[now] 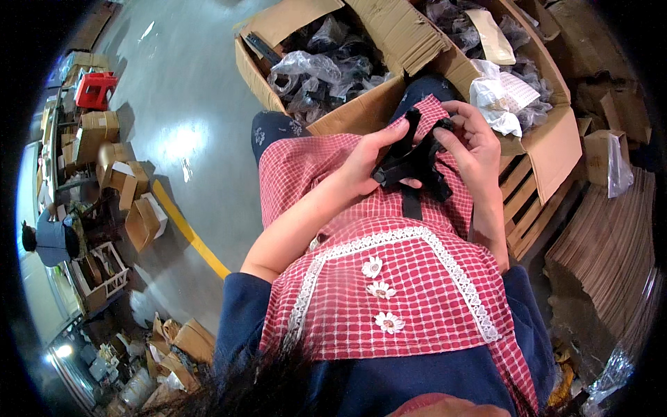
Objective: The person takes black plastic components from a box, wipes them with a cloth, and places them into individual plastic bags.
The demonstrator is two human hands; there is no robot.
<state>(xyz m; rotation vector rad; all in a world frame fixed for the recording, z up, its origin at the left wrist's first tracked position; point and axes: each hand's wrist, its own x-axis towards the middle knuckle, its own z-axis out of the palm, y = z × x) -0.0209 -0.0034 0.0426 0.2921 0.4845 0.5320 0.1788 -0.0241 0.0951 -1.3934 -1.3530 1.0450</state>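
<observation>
A bundle of black straps (pixel 415 161), with what look like dark plastic fittings, is held over my lap; its exact kind does not show. My left hand (pixel 368 161) grips its left side, thumb along an upright strap and fingertips showing beneath. At the upper right end, my right hand (pixel 472 142) pinches a small black part between thumb and bent fingers. One black strap end (pixel 411 203) hangs down against my red checked apron (pixel 375 278). Just beyond my hands stands an open cardboard box (pixel 365 104) of dark pieces in clear plastic bags (pixel 306 69).
Right of my hands, another open carton (pixel 545 156) of bagged dark items rests by a wooden pallet (pixel 531 208). Flattened cardboard (pixel 604 243) is stacked at the right. Across the yellow floor line (pixel 187 226) are cartons (pixel 142 219), a red stool (pixel 95 90) and another person (pixel 52 236).
</observation>
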